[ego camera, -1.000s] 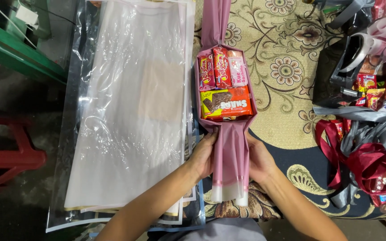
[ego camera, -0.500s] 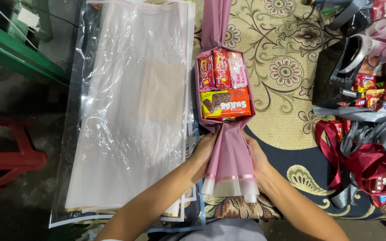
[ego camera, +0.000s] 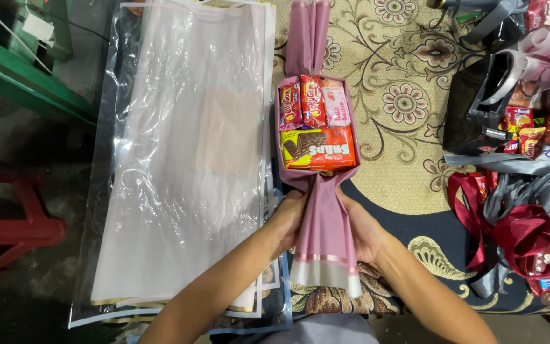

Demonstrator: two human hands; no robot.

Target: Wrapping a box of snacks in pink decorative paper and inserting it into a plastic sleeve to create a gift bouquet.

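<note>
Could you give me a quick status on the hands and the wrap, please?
Left hand and right hand both gripping pink wrap below snack box. Nothing in the way.

I saw my left hand (ego camera: 291, 220) and right hand (ego camera: 364, 232) pinching the gathered lower end of a mauve wrapping sheet (ego camera: 324, 236) folded around a box of snack packets (ego camera: 316, 124) on a patterned carpet (ego camera: 408, 102), with clear plastic sheets (ego camera: 186, 146) just beside it.

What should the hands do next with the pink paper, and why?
Probably tie the gathered end. The left hand and right hand pinch the pink wrapping paper below the snack packets, and nothing binds it; ribbons lie to the right.
</note>
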